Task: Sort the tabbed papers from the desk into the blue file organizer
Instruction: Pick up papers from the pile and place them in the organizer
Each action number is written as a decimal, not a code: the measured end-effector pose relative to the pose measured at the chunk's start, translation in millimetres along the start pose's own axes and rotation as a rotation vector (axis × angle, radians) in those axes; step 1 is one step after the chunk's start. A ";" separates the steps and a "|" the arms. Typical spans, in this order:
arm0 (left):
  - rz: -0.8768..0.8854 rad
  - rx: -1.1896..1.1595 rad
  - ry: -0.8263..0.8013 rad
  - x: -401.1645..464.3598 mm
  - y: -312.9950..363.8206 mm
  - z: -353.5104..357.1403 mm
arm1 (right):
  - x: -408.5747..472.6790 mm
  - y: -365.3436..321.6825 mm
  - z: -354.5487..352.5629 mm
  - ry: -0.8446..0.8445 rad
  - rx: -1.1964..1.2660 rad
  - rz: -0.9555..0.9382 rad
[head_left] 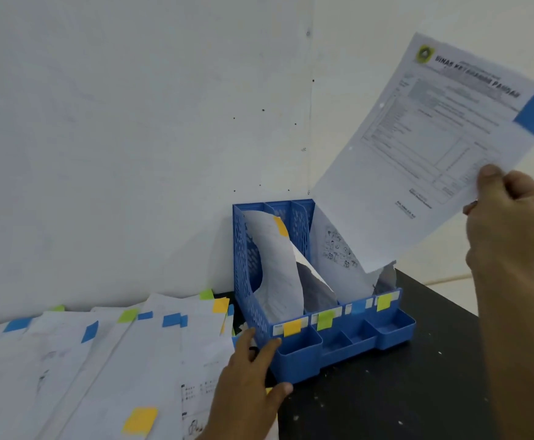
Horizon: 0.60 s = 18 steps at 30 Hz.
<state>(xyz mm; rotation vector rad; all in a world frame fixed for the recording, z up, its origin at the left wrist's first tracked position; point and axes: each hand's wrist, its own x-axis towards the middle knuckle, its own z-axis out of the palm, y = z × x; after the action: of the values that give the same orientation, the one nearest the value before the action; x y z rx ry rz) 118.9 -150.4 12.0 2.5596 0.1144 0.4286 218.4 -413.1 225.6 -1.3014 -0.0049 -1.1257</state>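
Left hand (pixel 253 373) spread against organizer (pixel 323 347); right hand (pixel 513 214) pinching blurred, perhaps blue-tabbed paper (pixel 434 147).

In front of me two white walls (pixel 132 122) meet in a corner (pixel 310 122), the paint marked by small dark holes and scuffs. My black counter (pixel 402 392) is pushed against them, its top flecked with pale specks. Past its right edge I see light floor (pixel 449 281). The light is soft and even.
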 end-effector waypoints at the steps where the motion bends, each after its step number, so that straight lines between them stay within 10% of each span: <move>1: -0.010 0.012 0.009 1.7 0.9 3.8 | -0.2 3.3 4.0 -0.003 -0.045 -0.032; 18: -0.086 0.041 0.131 15.6 -19.8 -3.0 | -52.3 86.7 66.3 -0.330 -0.561 -0.262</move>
<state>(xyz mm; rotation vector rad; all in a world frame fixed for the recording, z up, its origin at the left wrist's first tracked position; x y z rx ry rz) 132.7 -129.5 8.3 2.5543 0.2821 0.5661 285.7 -342.7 153.9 -2.0259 -0.1133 -1.1621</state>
